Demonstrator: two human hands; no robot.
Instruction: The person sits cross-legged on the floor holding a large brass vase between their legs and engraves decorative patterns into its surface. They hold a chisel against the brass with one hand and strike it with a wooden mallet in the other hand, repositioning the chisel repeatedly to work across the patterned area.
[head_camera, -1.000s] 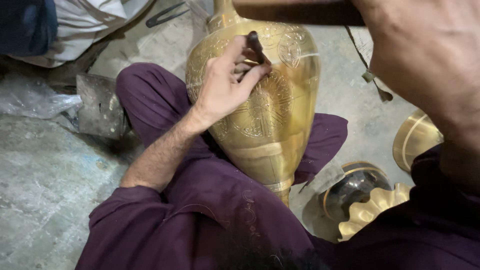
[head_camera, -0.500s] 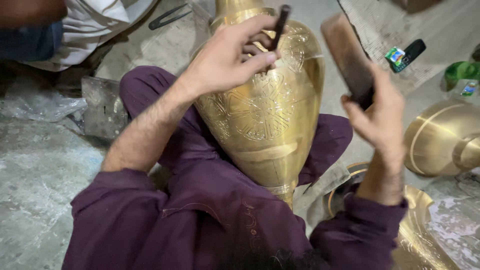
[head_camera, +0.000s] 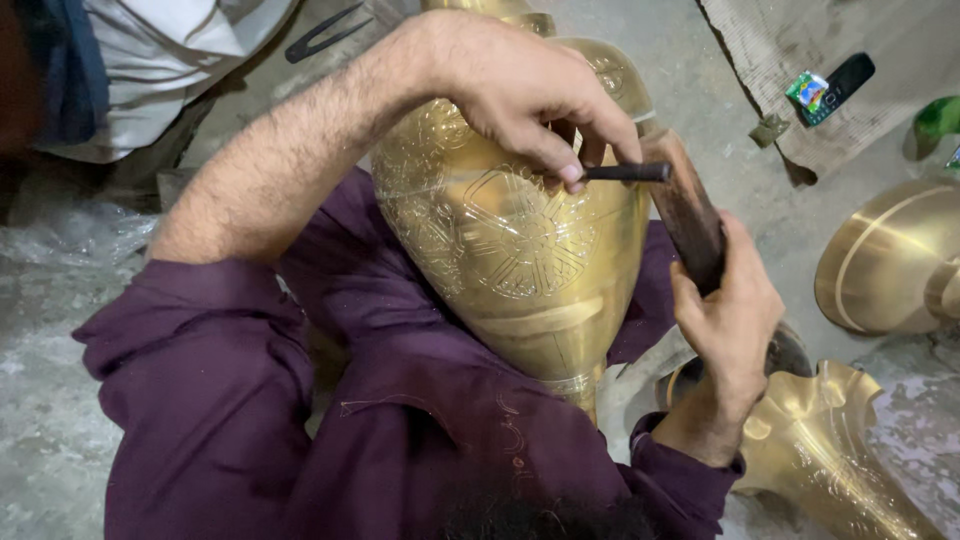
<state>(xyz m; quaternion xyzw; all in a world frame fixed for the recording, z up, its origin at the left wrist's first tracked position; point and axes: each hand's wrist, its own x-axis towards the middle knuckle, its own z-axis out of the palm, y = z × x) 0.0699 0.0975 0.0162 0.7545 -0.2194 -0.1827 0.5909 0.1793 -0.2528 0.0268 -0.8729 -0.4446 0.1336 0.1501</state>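
Fingers of the left hand are pinched tight round a thin dark metal chisel, which lies about level with its tip hidden under the fingers against the engraved golden brass vase. The right hand is wrapped closed on a dark wooden mallet whose head sits right at the chisel's free end; can't tell if it's actually touching. The vase lies tilted across the person's lap on the purple trousers, neck away from the camera, foot toward the body.

My take on doing this well: keep the chisel hand resting on the brass so the tip can't skate across the pattern, go with light, even taps rather than big swings, and keep the thighs snug on the vase so it doesn't roll.

Other stuff around: a fluted brass piece by the right knee, a rounded brass bowl shape further right, and a dark phone on a brown mat.
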